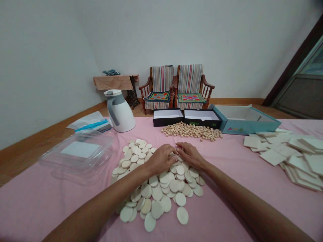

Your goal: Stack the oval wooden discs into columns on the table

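A broad heap of pale round wooden discs [157,193] is spread over the pink cloth in front of me. My left hand [163,159] rests on the upper part of the heap, fingers bent loosely and the thumb apart from them; no disc shows in its grasp. Beside it, my right hand [190,155] lies at the heap's far right edge with its fingers stretched toward the left hand. The two hands nearly meet at the fingertips. Discs beneath both palms are hidden. One loose disc [182,215] sits at the near edge of the heap.
Small wooden beads [191,131] lie beyond my hands, before two black boxes [168,121] and a blue box [249,126]. Square wooden pieces [282,151] are piled at right. On the left stand a white jug [123,116], a clear plastic container [78,154] and a blue-white packet [97,126].
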{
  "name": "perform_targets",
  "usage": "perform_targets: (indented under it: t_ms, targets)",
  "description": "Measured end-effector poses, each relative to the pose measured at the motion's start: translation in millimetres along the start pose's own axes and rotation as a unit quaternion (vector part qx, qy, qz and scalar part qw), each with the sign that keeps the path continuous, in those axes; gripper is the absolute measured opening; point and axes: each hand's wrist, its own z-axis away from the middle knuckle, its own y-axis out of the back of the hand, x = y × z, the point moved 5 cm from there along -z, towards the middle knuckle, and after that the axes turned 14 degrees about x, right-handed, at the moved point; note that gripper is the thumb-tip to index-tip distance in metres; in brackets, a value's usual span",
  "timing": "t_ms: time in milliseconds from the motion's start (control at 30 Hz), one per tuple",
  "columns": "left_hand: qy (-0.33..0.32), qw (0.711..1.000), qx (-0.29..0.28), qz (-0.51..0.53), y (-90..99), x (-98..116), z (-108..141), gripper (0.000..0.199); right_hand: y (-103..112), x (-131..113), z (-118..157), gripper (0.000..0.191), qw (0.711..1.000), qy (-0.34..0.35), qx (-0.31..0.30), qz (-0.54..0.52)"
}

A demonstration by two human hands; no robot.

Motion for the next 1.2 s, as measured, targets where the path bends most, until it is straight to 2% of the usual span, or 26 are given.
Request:
perform_targets:
  t_ms: [67, 100, 167, 267, 367, 500, 567, 667, 733, 833, 967, 1067, 1200]
  targets:
    - [0.03, 0.998, 0.028, -0.048, 1.3, -7, 5, 0.023, 1, -10, 0, 0.026, 0.998, 0.032, -0.04, -0.032]
    - [0.035, 0.997, 0.022, -0.064, 0.4, -9, 7, 0.026, 5, -15, 2, 0.024, 0.996, 0.045, -0.054, -0.047]
    - [0.019, 0.997, -0.011, -0.068, -1.3, -8, 11, 0.028, 15, -22, 8, 0.021, 0.993, 0.053, -0.081, -0.07]
    - [-0.028, 0.998, -0.04, -0.04, 3.4, 2, 18, 0.021, 33, -24, 21, 0.019, 0.989, 0.027, -0.122, -0.077]
    - [-0.039, 0.999, -0.013, -0.007, 18.5, 8, 25, 0.022, 51, -21, 32, 0.018, 0.987, -0.011, -0.139, -0.076]
    - [0.02, 0.998, 0.054, 0.006, 43.6, -4, 37, 0.022, 62, -21, 33, 0.018, 0.987, -0.032, -0.141, -0.077]
    - [0.044, 0.995, 0.086, -0.007, 53.6, -12, 43, 0.022, 58, -22, 25, 0.02, 0.991, -0.023, -0.114, -0.069]
    - [0.051, 0.991, 0.119, -0.025, 60.1, -20, 49, 0.021, 40, -21, 10, 0.025, 0.996, 0.003, -0.076, -0.038]
    - [0.034, 0.992, 0.118, -0.039, 58.2, -20, 51, 0.02, 25, -20, 2, 0.028, 0.997, 0.041, -0.063, -0.011]
    - [-0.006, 0.994, 0.094, -0.059, 50.5, -15, 55, 0.017, 6, -18, -4, 0.024, 0.993, 0.073, -0.086, 0.026]
    - [-0.018, 0.997, 0.058, -0.057, 42.3, -9, 60, 0.015, 3, -11, -4, 0.022, 0.995, 0.044, -0.089, 0.025]
    - [-0.005, 0.997, 0.055, -0.046, 40.7, -8, 63, 0.015, 4, -5, -6, 0.018, 0.995, 0.017, -0.088, 0.036]
    - [0.004, 0.998, 0.052, -0.033, 40.3, -9, 64, 0.016, -5, -6, -30, 0.017, 0.997, 0.01, -0.054, 0.058]
